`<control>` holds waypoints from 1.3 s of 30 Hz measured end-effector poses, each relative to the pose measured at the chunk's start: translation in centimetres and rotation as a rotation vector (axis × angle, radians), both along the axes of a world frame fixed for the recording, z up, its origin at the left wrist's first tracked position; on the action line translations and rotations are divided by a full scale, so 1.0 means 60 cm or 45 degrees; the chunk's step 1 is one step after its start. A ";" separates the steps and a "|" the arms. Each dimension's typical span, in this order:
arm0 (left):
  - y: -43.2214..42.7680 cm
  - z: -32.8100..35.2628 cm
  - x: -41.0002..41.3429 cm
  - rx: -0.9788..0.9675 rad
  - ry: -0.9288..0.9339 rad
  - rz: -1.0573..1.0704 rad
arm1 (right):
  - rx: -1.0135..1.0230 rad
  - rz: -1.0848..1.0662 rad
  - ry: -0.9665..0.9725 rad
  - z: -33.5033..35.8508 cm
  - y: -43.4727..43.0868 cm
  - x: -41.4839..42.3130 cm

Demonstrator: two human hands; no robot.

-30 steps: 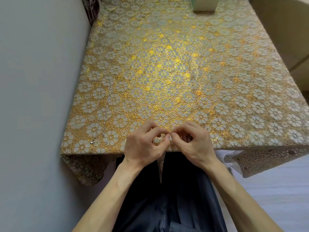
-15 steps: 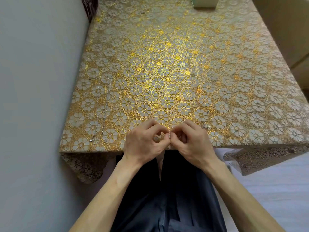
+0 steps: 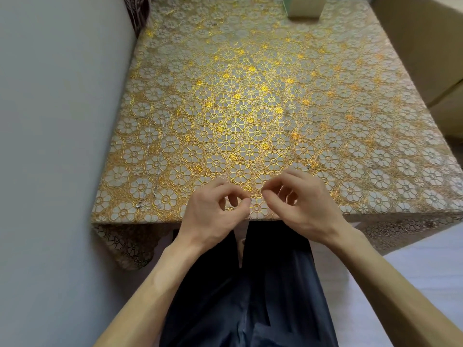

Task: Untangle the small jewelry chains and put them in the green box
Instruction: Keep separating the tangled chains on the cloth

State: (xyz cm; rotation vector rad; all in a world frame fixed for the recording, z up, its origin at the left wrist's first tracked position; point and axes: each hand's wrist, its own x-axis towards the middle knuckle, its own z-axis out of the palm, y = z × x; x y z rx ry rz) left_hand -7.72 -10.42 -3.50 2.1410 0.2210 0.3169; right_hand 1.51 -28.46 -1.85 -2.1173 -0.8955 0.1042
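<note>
Presently your left hand (image 3: 213,211) and right hand (image 3: 305,206), well apart from the green box (image 3: 304,7), curl pinched; what they grasp cannot be told.

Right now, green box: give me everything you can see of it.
The green box stands upright at the table's far edge, right of centre, on the gold flower-patterned tablecloth. Only its lower part shows. The top of the frame cuts off the rest, so lid and opening cannot be told. Its walls look pale green, smooth and matte, with square corners. Only the cloth visibly touches it.
</note>
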 end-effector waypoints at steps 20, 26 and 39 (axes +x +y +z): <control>-0.034 0.001 -0.018 -0.175 0.127 0.172 | -0.009 -0.041 0.194 -0.010 -0.003 -0.043; -0.039 0.001 -0.007 -0.211 0.117 0.145 | 0.009 -0.024 0.218 -0.011 -0.006 -0.040; -0.039 0.000 -0.005 -0.317 0.132 0.178 | 0.086 -0.122 0.342 -0.016 -0.009 -0.041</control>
